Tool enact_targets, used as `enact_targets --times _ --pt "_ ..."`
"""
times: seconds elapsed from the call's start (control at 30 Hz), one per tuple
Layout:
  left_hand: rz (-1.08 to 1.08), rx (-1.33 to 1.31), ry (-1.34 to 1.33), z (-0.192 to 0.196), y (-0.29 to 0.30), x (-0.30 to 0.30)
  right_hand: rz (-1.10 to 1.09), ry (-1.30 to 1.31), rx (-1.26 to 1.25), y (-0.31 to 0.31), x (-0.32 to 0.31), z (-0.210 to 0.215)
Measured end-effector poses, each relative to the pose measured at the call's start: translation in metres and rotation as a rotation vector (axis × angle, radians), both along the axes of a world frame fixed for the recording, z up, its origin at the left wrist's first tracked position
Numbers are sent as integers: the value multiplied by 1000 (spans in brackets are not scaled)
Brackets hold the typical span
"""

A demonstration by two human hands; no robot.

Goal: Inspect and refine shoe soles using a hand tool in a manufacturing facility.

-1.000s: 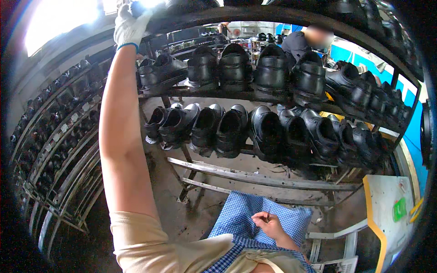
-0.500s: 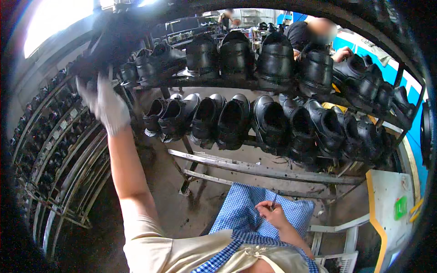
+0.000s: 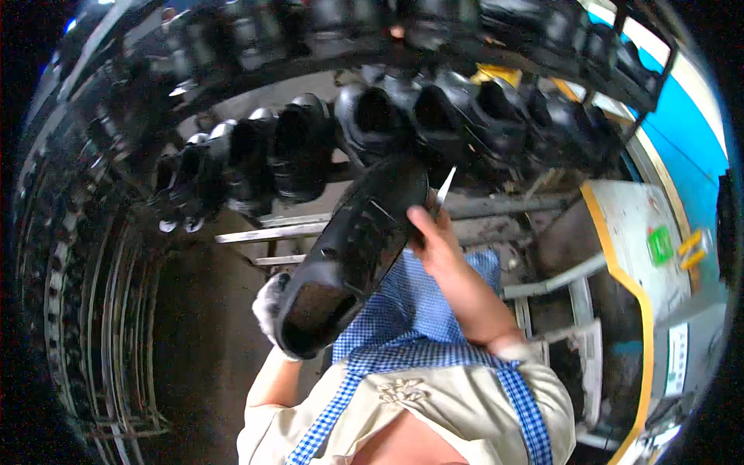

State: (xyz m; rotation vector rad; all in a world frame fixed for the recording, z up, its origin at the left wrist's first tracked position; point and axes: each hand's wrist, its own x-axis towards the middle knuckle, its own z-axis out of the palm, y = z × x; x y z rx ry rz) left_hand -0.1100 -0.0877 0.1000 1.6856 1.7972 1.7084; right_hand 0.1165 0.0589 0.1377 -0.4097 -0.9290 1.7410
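Observation:
A black lace-up shoe slants in front of my body, its opening toward me and its toe pointing up toward the rack. My left hand, in a white glove, is closed on the heel end; the shoe covers most of its fingers. My bare right hand is beside the toe end, with its thumb against the shoe. From its fingers a slim, bright pointed blade sticks up; the handle is hidden in the grip.
A metal rack in front carries a lower row of black shoes and a blurred upper row. Curved rack rails stand at the left. On the right are a white panel with a yellow edge and a grey box.
My left hand has come down from the upper left and now holds a shoe before me. My right hand has risen from my lap to the shoe. The view has shifted.

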Motion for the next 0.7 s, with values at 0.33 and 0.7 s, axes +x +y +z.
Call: enact_targets --times 0.33,0.7 --pt "-384 -226 259 -11 35 -5 -354 -794 605 -12 25 -28" --pt "-733 -293 -492 35 70 41 -146 -563 658 -21 17 -52"
